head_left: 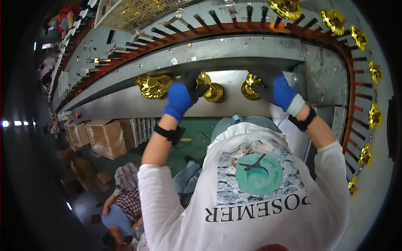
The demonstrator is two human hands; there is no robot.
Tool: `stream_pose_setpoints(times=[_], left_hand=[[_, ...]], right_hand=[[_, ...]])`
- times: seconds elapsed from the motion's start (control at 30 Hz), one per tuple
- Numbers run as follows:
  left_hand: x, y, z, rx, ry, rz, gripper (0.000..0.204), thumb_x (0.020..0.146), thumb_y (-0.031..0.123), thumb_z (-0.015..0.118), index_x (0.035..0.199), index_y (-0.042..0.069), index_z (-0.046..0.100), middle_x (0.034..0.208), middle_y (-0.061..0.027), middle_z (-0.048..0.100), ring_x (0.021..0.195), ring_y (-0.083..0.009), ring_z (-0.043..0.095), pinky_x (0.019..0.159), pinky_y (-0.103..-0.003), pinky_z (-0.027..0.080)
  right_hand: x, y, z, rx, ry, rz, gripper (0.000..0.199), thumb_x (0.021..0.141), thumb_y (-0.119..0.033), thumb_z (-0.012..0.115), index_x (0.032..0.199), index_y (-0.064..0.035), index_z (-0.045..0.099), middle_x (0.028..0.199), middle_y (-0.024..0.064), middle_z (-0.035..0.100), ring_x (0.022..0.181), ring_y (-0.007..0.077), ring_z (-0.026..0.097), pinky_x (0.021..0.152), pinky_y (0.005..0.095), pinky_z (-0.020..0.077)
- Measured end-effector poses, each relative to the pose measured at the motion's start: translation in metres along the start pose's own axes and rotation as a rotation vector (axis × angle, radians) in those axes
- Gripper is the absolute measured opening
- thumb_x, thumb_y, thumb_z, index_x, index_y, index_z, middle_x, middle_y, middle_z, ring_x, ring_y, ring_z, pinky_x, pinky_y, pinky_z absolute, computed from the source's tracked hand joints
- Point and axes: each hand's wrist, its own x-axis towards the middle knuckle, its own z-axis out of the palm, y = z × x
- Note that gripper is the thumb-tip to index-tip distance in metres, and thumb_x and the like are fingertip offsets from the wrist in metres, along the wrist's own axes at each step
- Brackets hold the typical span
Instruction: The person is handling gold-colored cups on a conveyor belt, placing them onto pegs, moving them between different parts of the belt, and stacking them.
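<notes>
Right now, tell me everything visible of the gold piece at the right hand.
The gold piece is glossy and metallic-looking, with a narrower middle between flared, rounded parts. It shows against the grey metal surface; whether it rests there is unclear. The dark-gloved right hand touches and partly hides its right side.

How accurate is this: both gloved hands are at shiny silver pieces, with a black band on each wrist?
Only the silver is wrong: the head view shows the left hand and right hand at shiny gold pieces, with a black band on each wrist.
</notes>
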Motion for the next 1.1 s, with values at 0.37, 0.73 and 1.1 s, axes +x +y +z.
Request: stream_pose_setpoints(times=[0.37, 0.73, 1.1], left_hand=[[-0.044, -0.031, 0.104, 0.303, -0.339, -0.401, 0.073, 0.085, 0.048, 0.081, 0.143, 0.013, 0.055, 0.115, -0.021, 0.071, 0.092, -0.0409, 0.074, 0.078, -0.053, 0.06], [0.162, 0.084, -0.092, 0.054, 0.332, 0.262, 0.082, 0.083, 0.035, 0.093, 0.148, -0.001, 0.057, 0.12, -0.0259, 0.071, 0.085, -0.0345, 0.075, 0.067, -0.043, 0.061], [0.178, 0.08, -0.054, 0.122, 0.331, 0.273, 0.058, 0.088, 0.037, 0.089, 0.129, 0.002, 0.07, 0.093, -0.0167, 0.077, 0.077, -0.0304, 0.075, 0.066, -0.039, 0.06]], right_hand=[[0.01, 0.023, 0.113, -0.297, -0.358, 0.246, 0.069, 0.087, -0.037, 0.078, 0.148, -0.0095, 0.059, 0.136, 0.0208, 0.067, 0.12, 0.038, 0.066, 0.1, 0.0493, 0.0549], [0.102, -0.022, -0.129, -0.715, 0.641, -0.159, 0.063, 0.091, -0.042, 0.076, 0.14, -0.0047, 0.064, 0.125, 0.0247, 0.07, 0.113, 0.0441, 0.067, 0.097, 0.0507, 0.0541], [0.086, 0.011, -0.142, -0.482, 0.47, -0.147, 0.034, 0.092, -0.016, 0.079, 0.123, -0.0028, 0.073, 0.106, 0.0158, 0.076, 0.083, 0.0335, 0.074, 0.076, 0.0389, 0.0595]])
